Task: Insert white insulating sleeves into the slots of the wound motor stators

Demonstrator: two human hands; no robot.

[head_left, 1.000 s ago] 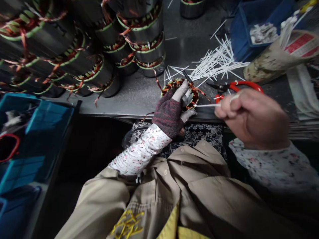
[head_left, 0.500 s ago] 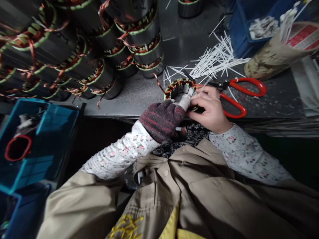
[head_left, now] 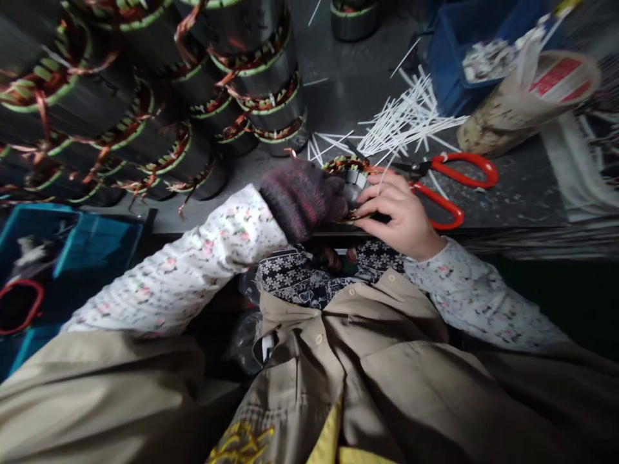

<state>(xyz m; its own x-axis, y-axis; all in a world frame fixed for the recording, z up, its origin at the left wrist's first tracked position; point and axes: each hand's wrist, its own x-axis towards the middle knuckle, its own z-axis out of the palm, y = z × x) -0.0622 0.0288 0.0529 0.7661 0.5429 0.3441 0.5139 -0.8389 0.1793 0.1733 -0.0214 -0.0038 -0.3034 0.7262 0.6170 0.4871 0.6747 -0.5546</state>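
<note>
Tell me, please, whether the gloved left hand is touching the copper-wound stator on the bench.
Touching: the head view shows the gloved left hand with its fingers against the rim of the copper-wound stator.

- Right now the small wound stator (head_left: 345, 169) is being crowded from the near side by the gloved left hand (head_left: 302, 200) and the bare right hand (head_left: 399, 216).
- Passage is offered along the dark bench top (head_left: 338, 84), between the stacked stators (head_left: 242, 84) and the white plastic strips (head_left: 411, 119).
- To the right, the way is barred by the red-handled scissors (head_left: 459, 187), lying just beside the bare right hand.
- Farther back, reach is cut off by a blue plastic bin (head_left: 454, 71) and a stained sack (head_left: 522, 106).
</note>
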